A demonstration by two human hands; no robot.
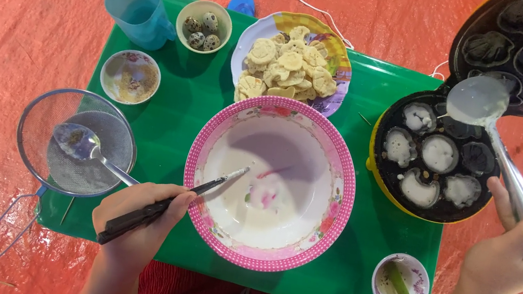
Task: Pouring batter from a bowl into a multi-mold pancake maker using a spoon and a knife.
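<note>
Left hand fisted around black knife, blade tip dipped in batter of pink bowl just right of hand. Right hand clamped on ladle handle, arm raised from lower right, ladle cup hovering over cake maker moulds beyond hand, above green worktop.

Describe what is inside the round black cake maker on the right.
The cake maker holds moulds, five filled with white batter and the rest dark and unfilled. The right hand holds a ladle of batter over it, which covers part of the top moulds.
</note>
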